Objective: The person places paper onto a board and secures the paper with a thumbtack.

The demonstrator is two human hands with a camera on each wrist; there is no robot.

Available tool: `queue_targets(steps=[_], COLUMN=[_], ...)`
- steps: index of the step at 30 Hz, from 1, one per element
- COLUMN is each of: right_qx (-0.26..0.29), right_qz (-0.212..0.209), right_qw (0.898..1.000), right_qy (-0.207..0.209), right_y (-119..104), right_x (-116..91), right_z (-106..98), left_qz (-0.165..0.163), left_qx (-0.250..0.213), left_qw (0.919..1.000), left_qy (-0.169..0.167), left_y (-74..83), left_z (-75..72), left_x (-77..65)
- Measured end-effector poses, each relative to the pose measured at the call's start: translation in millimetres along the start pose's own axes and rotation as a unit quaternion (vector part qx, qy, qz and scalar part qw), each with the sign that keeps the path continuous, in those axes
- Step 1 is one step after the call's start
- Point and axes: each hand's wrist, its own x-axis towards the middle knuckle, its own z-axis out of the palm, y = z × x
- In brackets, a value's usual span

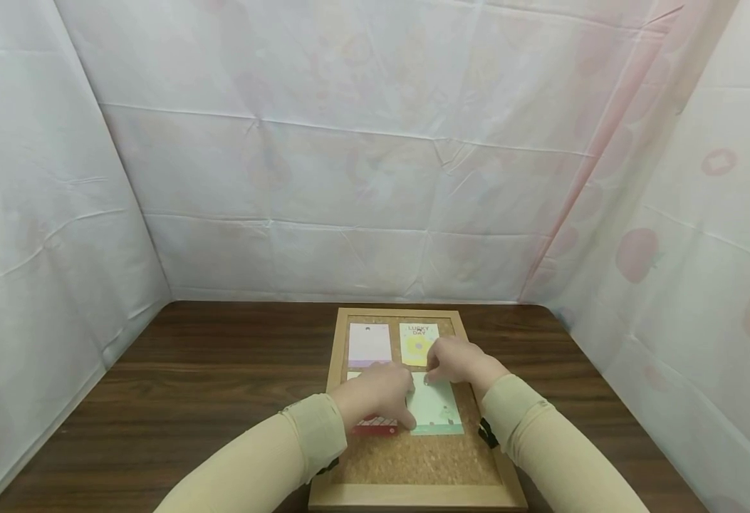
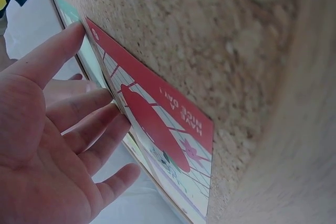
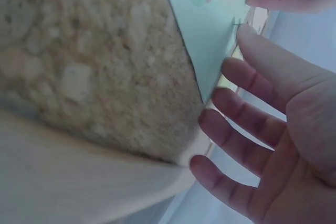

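A mint-green card [image 1: 437, 407] lies on the lower right of a wood-framed cork board [image 1: 419, 459]. My left hand [image 1: 381, 392] reaches over the red "have a nice day" card [image 2: 152, 103] beside it, fingers extended. Its thumb [image 2: 71, 40] touches the mint card's lower left corner. At the mint card's top edge, my right hand [image 1: 456, 358] pinches a small pin [image 3: 235, 23] between thumb and index finger. The right hand's other fingers [image 3: 231, 135] are spread along the board's side in the right wrist view. Part of the red card is hidden under the left hand.
A white card with a purple band [image 1: 370, 345] and a yellow-flower "lucky day" card [image 1: 418, 343] occupy the board's upper half, each with a small dark fastener near its top. The board rests on a dark wooden table [image 1: 233, 363] enclosed by pale hanging sheets [image 1: 349, 178].
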Motion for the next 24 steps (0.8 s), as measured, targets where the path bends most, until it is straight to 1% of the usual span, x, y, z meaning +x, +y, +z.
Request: queue_targets(steps=[8,13,16,21,24], right_qx=[-0.016,-0.012,0.000,0.037,0.063], right_qz=[0.003,-0.010,-0.020,-0.037,-0.054], right_qw=[1.000,1.000,1.000,0.999,0.996], right_qy=[0.007,0.007,0.007,0.007,0.022], right_y=[-2,0,2,5,9], right_x=[-3,-4,-4,-8,-13], right_z=[0,0,0,-4,-10], left_qz=[0.000,-0.001,0.001,0.018,0.027], left_qx=[0.001,-0.001,0.007,0.034,0.047], left_qw=[1.0000,0.9999,0.9999,0.9993,0.9985], left_qy=[-0.004,-0.012,-0.012,-0.006,0.000], left_y=[-0.3,-2.2,-3.1,-2.9,-2.1], left_z=[-2.0,-3.5,-4.1,-3.9,-4.4], left_x=[-1.7,-0.3,1.9,4.0,3.5])
